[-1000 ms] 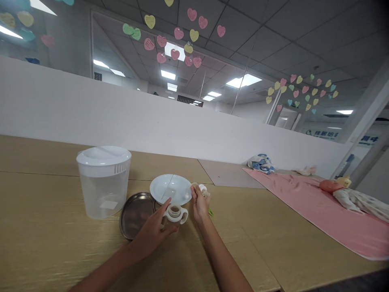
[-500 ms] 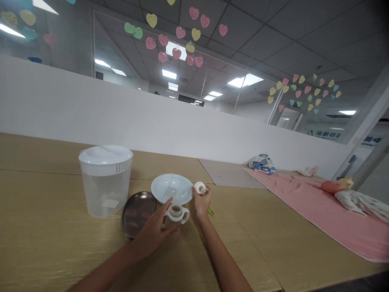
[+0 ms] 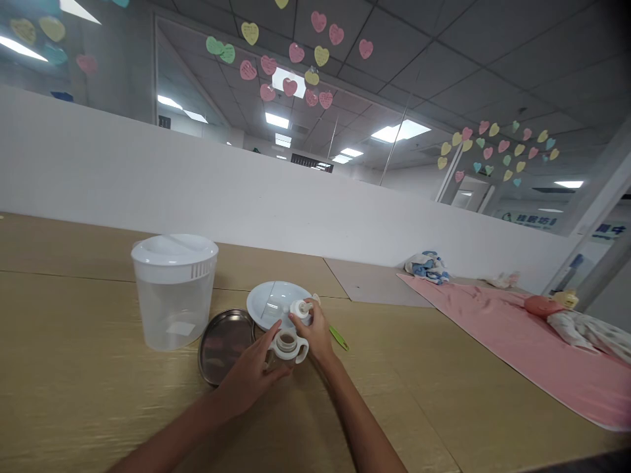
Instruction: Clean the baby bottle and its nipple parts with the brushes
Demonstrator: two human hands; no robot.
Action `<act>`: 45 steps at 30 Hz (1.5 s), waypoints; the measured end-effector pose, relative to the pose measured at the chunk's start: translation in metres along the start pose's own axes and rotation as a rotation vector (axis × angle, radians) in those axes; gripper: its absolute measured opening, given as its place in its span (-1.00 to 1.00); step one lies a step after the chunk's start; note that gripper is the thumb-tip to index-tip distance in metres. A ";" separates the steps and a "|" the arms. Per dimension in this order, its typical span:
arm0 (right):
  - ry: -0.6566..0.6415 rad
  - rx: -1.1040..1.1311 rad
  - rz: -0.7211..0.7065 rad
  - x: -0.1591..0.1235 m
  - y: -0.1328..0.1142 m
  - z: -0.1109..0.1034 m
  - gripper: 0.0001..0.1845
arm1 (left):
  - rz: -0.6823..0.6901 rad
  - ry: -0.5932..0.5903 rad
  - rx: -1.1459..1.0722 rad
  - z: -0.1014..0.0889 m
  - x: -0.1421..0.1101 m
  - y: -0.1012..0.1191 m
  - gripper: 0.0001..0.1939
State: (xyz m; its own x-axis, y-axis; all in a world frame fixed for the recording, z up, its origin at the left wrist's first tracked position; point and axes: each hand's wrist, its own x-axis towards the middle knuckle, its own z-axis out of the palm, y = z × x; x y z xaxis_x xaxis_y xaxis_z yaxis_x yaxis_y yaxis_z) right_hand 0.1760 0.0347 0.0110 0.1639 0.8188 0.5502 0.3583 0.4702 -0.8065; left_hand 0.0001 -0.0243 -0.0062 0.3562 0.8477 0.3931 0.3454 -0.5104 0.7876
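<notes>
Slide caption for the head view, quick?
Left hand holds a two-handled baby bottle; right hand holds a small white bottle part.

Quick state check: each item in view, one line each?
Two-handled baby bottle: uncapped, gripped in left hand.
White bottle cap: off the bottle, held in right hand.
Clear plastic tub: white lid on.
Steel tray: flat on table.
White plate: on table, behind bottle.
Green-handled utensil: lying on table.
Baby doll: lying on pink mat.
</notes>
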 end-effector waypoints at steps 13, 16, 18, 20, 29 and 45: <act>0.192 0.157 0.135 0.010 0.014 -0.009 -0.63 | -0.040 -0.019 -0.022 0.000 -0.001 -0.001 -0.22; 0.125 0.135 0.108 0.007 0.015 -0.007 -0.65 | -0.045 -0.022 -0.019 0.001 -0.001 -0.002 -0.22; 0.070 0.105 0.080 0.003 0.013 -0.007 -0.67 | -0.036 -0.014 -0.021 0.001 -0.001 -0.002 -0.22; 0.019 0.094 0.049 0.000 0.010 -0.006 -0.69 | -0.030 -0.006 -0.019 0.002 -0.001 -0.002 -0.23; -0.053 0.171 0.000 0.001 0.005 -0.004 -0.65 | -0.010 -0.001 0.001 0.002 0.000 -0.004 -0.23; 0.108 -0.157 -0.480 -0.007 -0.037 -0.012 -0.72 | 0.367 0.491 0.248 -0.012 -0.002 0.002 -0.47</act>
State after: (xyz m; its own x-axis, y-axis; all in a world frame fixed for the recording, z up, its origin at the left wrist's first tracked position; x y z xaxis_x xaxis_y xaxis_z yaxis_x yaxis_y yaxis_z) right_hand 0.1726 0.0074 0.0398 0.0379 0.4800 0.8765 0.5491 0.7228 -0.4196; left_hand -0.0101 -0.0249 0.0003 0.0715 0.5497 0.8323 0.4879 -0.7470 0.4515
